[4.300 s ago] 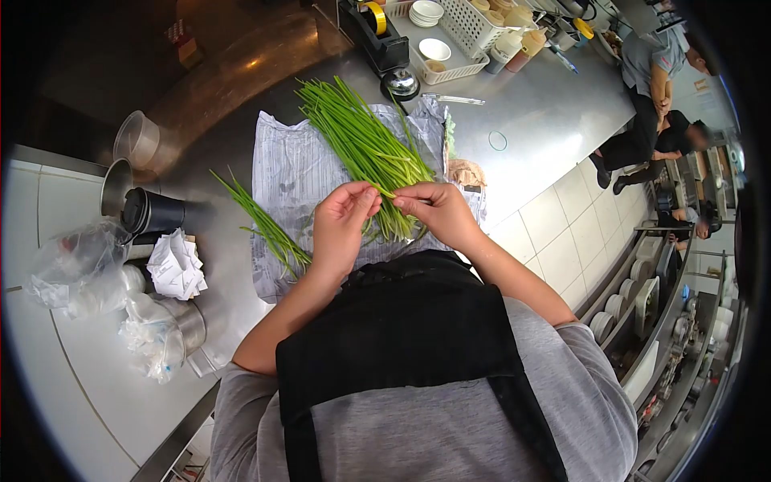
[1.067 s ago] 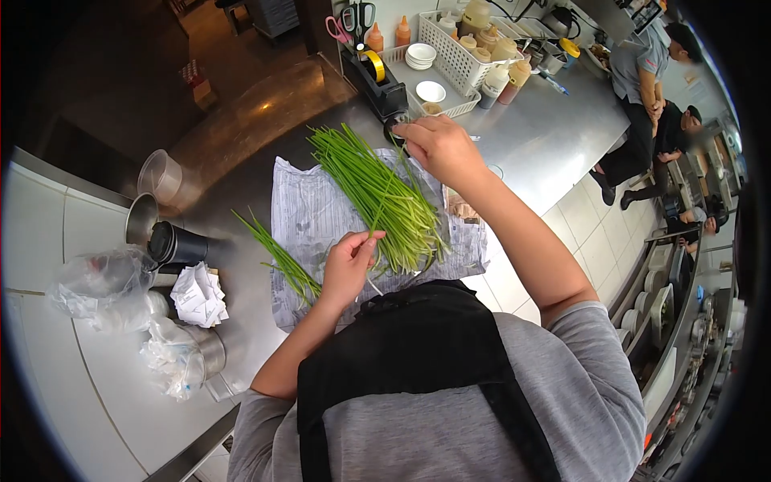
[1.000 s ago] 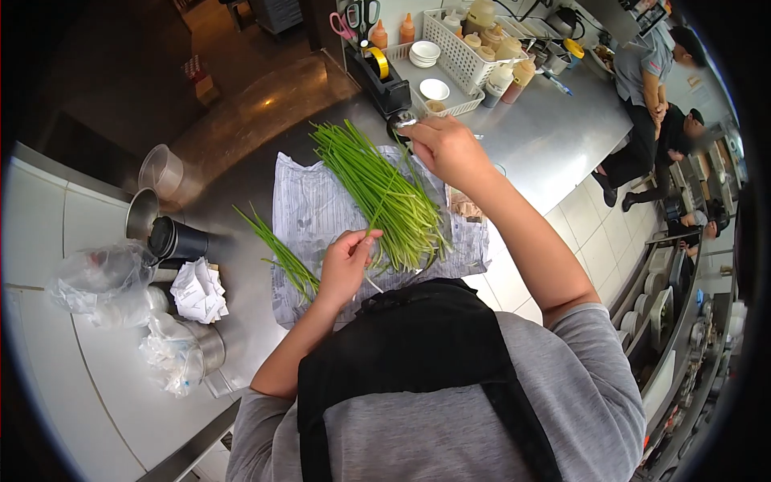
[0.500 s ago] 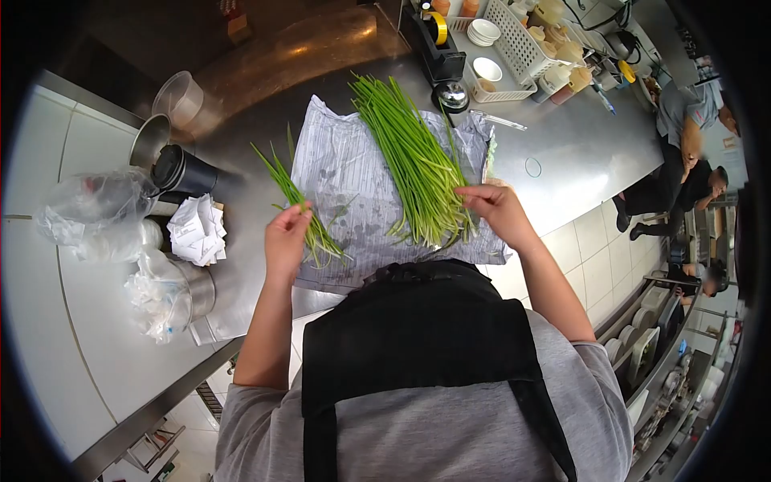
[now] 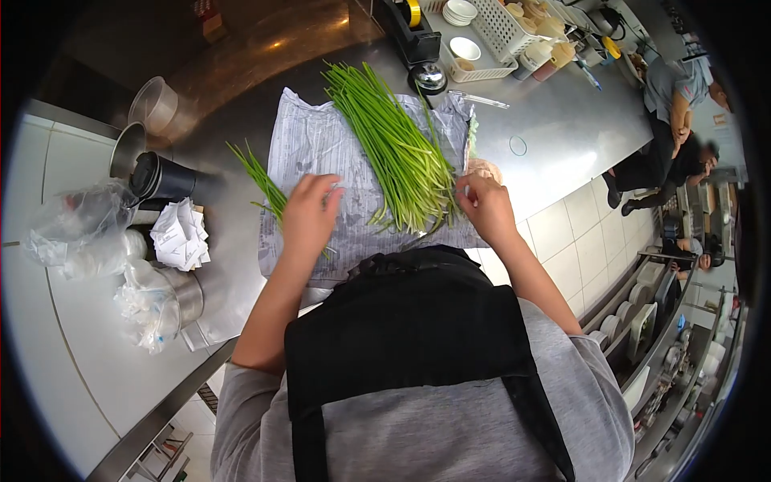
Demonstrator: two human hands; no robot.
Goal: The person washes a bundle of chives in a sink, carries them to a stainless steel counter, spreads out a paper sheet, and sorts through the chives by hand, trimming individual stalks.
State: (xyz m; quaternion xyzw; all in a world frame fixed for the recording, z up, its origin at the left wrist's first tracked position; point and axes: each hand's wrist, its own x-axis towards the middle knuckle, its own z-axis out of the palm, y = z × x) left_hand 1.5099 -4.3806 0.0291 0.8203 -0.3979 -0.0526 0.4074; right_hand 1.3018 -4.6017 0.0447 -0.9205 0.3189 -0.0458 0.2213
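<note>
A thick bundle of green chives (image 5: 393, 149) lies on wrinkled printed paper (image 5: 293, 149) in front of me. Its pale ends point towards me. My left hand (image 5: 312, 207) hovers over the paper left of the bundle, fingers apart and nothing in them. Beneath and beyond that hand is a smaller pile of chives (image 5: 261, 175), partly hidden by it. At the bundle's right edge is my right hand (image 5: 487, 207), its fingers bent and the thumb slightly apart from them. I see no stalk held there.
Left on the steel counter (image 5: 562, 120) are a dark lidded cup (image 5: 161, 177), a stack of paper slips (image 5: 181, 233) and plastic bags (image 5: 84, 229). A bell (image 5: 428, 78), a tape dispenser (image 5: 408, 36) and a white basket (image 5: 482, 74) stand behind. People (image 5: 675, 120) are at the far right.
My left hand has let go of the small pile of chives and moved right, towards the bundle. My right hand stays by the bundle's edge. The whole view has shifted slightly.
</note>
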